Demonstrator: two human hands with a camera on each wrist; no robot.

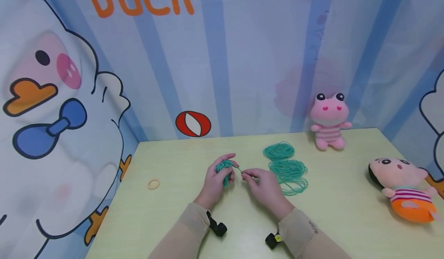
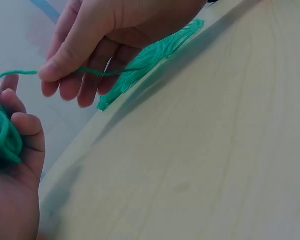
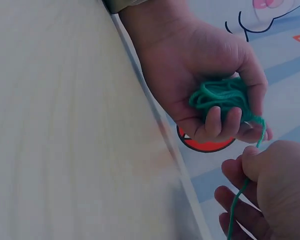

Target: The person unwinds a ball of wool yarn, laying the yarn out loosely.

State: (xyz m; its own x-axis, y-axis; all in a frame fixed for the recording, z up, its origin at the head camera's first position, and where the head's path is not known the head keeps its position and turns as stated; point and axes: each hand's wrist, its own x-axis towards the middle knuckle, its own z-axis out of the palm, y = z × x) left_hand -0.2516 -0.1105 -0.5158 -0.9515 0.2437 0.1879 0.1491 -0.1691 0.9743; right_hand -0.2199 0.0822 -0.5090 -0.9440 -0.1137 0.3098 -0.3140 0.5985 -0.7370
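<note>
The table (image 1: pixel 138 212) carries coils (image 1: pixel 288 169) toward its far edge. Left of them, my left hand (image 1: pixel 213 178) curls round the bundle (image 3: pixel 220 95), probably to stop loops slipping; my right hand (image 1: pixel 265 187) pinches its strand (image 3: pixel 235 205), seemingly to guide it.

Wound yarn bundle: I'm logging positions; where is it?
At the head view's lower centre, the left hand holds the yarn bundle, left of the green yarn coils.

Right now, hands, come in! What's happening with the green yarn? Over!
Left hand holding bunched green yarn. Right hand pinching its strand. Green coils on table, near right hand. Nothing in the way between hands.
</note>
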